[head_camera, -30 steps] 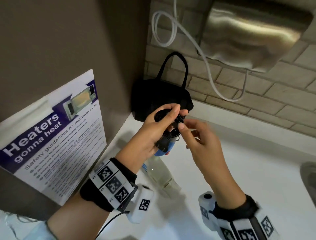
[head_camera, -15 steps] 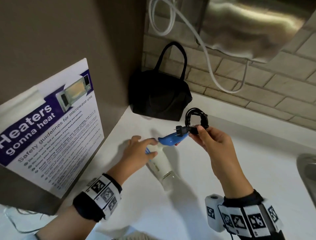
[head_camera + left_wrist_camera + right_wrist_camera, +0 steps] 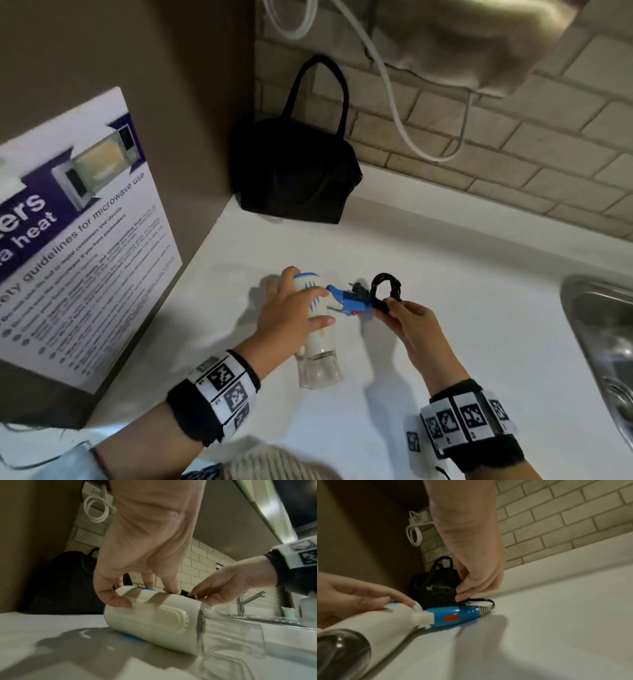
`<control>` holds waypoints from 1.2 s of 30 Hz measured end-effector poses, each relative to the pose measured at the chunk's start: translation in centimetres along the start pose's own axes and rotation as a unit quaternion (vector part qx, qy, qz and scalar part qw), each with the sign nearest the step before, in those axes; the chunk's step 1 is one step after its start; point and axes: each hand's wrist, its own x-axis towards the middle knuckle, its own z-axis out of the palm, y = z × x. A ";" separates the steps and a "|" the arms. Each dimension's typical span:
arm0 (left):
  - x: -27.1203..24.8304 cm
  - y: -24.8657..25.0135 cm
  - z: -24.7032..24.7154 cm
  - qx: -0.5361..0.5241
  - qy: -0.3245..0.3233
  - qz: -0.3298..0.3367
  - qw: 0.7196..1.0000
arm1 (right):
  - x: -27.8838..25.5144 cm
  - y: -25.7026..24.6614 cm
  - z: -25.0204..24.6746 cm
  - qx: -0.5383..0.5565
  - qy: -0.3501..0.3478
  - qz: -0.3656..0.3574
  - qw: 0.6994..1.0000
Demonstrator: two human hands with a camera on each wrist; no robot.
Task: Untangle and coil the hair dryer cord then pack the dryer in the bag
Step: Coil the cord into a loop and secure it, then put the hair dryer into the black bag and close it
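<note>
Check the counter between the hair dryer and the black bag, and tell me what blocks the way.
Nothing visible does. The white-and-blue hair dryer lies on the white counter, and only bare surface separates it from the black handled bag in the corner.

Each wrist wears a black band carrying white square-patterned marker tags. A small white camera unit hangs under the right wrist. A pale blue sleeve cuff shows at lower left.
</note>
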 end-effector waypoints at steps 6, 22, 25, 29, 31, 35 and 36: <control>-0.4 -0.1 -0.2 0.012 -0.026 0.004 1.000 | 0.3 0.7 -1.1 -0.142 0.024 0.041 0.989; -0.8 -1.7 -3.4 -0.048 -0.023 -0.005 0.999 | -0.6 -2.8 -1.8 -0.557 -0.044 0.037 0.829; -0.7 -2.2 -3.4 -0.058 -0.009 -0.002 0.998 | -0.9 -3.3 -2.3 -0.580 -0.006 -0.021 0.814; -0.5 -2.7 -3.6 -0.064 0.010 -0.002 0.998 | -1.4 -4.2 -1.8 -0.581 0.000 -0.080 0.810; -0.5 -2.7 -3.6 -0.065 0.013 0.003 0.998 | -1.5 -4.4 -0.9 -0.583 -0.011 -0.109 0.805; -0.5 -3.0 -3.9 -0.067 0.028 0.004 0.997 | -1.8 -4.6 2.6 -0.571 -0.064 -0.187 0.796; -0.5 -3.1 -4.0 -0.066 0.034 0.004 0.997 | -1.8 -4.6 3.8 -0.571 -0.077 -0.210 0.790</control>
